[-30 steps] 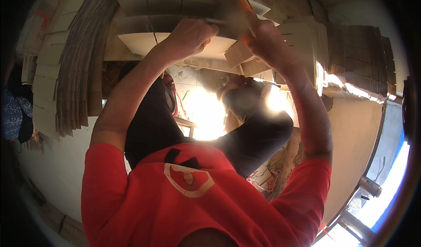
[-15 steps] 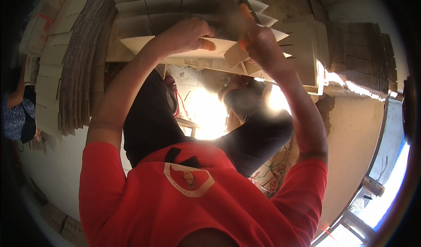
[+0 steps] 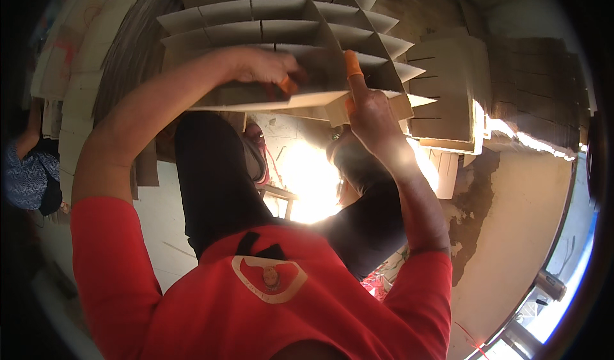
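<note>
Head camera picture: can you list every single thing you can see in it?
Divider grid: one, tan cardboard, top centre, under both hands.
Slotted cardboard stack: one pile, tan, right of the grid.
Flat cardboard stacks: several, tan, upper left.
Floor: pale, sunlit patch at centre.
Other person: one, blue patterned clothing, left edge.
Shirt: one, red, bottom.
Trousers: dark, centre.
Left hand: on the grid, orange finger cover.
Right hand: at the grid's front edge, orange fingertip cover.
</note>
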Available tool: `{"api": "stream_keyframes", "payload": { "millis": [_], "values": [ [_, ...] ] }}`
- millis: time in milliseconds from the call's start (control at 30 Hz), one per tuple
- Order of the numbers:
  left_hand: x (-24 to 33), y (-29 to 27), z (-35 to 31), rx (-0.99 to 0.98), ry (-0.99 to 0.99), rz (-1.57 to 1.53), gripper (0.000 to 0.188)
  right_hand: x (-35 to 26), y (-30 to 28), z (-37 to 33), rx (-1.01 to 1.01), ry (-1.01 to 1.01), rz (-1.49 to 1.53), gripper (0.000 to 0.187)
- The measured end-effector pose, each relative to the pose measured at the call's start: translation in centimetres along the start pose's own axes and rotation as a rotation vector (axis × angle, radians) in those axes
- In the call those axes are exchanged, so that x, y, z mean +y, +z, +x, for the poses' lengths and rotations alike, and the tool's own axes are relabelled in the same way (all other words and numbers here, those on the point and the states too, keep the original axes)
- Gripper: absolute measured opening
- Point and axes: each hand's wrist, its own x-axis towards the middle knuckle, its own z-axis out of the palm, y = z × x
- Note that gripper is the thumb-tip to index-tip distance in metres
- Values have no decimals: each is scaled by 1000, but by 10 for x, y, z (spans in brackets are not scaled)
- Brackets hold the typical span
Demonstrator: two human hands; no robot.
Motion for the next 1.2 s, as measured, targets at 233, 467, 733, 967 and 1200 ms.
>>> {"api": "stream_keyframes", "payload": {
  "millis": [233, 467, 733, 967, 1200],
  "values": [
    [-8, 21, 33, -7, -88, -490, 46, 6, 7, -5, -57, -33, -63, 81],
    [-2, 59, 44, 110, 81, -718, 38, 19, 19, -9, 72, -227, -76, 77],
    [-5, 77, 53, 203, 149, -734, 31, 21, 15, -9, 44, -245, -15, 77],
    [-12, 81, 61, 352, 122, -764, 26, 21, 15, -9, 63, -263, -87, 78],
    [-54, 76, 96, 385, 434, -696, 28, 18, 15, -9, 134, -296, 33, 74]
  ]
}}
